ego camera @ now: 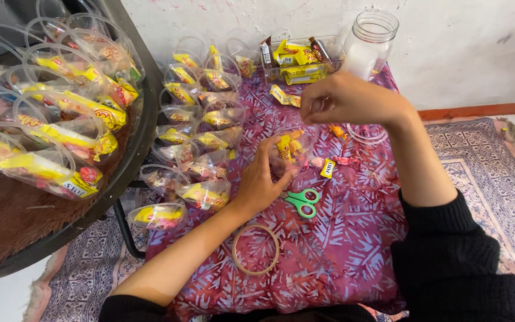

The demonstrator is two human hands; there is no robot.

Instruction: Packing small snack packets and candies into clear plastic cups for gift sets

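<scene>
Clear plastic cup (290,152) packed with yellow-wrapped snacks sits on the purple batik cloth (341,250), middle of the low table, right between both hands. Left hand (261,182) wraps the cup's near-left side, fingers curled around the wall, so it is grasping the cup and holding it upright; the cup's long axis runs roughly vertical, mouth up and tipped a little toward the camera. Right hand (347,98) hangs just above and to the far right of the cup mouth, fingertips pinched together over the rim; cannot tell if anything small is caught in the pinch, it is too small to make out. So the cup lies down and left from the right hand, and directly against the left; the left is the nearer one, touching, while the right is apart but near. Loose candies (336,160) lie on the cloth just right of the cup, under the right wrist. Green scissors (302,201) lie near the left wrist on the near side, and a tape roll (256,249) is nearer still to the camera beside the left forearm. Filled cups (201,125) stand in rows to the left of the held cup, a snack box (296,62) and a glass jar (369,43) stand at the far edge by the wall, well beyond the right hand.
</scene>
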